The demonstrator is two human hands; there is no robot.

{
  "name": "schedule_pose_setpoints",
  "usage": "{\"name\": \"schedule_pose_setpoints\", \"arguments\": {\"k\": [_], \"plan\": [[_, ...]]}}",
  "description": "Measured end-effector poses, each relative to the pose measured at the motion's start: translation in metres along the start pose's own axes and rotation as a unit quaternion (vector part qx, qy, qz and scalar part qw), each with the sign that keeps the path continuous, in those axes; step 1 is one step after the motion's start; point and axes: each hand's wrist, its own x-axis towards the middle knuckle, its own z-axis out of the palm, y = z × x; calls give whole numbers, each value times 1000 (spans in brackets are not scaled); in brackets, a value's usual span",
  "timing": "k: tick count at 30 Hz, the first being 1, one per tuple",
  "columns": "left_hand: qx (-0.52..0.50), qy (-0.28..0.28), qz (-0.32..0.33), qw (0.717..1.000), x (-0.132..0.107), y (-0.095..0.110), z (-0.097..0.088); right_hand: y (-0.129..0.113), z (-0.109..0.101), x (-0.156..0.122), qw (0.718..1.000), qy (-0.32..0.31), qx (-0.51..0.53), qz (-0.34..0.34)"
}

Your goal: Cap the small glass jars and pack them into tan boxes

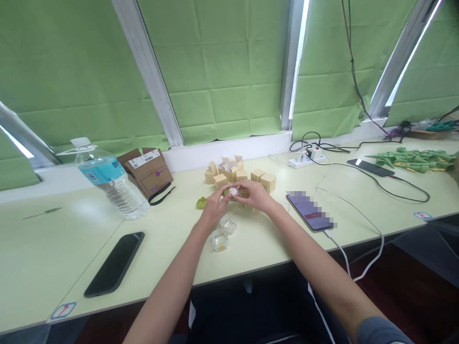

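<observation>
My left hand (pixel 216 206) and my right hand (pixel 252 195) meet over the middle of the table, both closed on a small round pink-and-white piece (pixel 234 191) with some green beside it. Its exact kind is too small to make out. Left of my left hand lies a bright green piece (pixel 201 203). Just below the hands are a clear plastic case (pixel 228 223) and a second clear case (pixel 220 240). Behind them sit several small cream-coloured boxes (pixel 267 182), some with their flaps open.
A water bottle (pixel 107 177) and an opened brown carton (pixel 150 172) stand at the left, with a dark phone (pixel 114 264) in front. Another phone (pixel 310 211) lies right, its white cable crossing the table edge. Farther right are a power strip (pixel 306 159) and green items (pixel 412 158).
</observation>
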Motion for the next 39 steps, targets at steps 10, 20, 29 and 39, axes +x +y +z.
{"name": "schedule_pose_setpoints", "arguments": {"k": [10, 20, 29, 39], "plan": [[66, 9, 23, 998, 1, -4, 2, 3, 6, 1, 999, 16, -34, -20], [84, 36, 19, 996, 0, -4, 6, 1, 11, 2, 999, 9, -47, -14], [70, 30, 8, 997, 1, -3, 7, -4, 14, 2, 997, 6, -83, -1], [57, 37, -5, 998, 2, 2, 7, -8, 16, 2, 994, 26, -104, -8]]}}
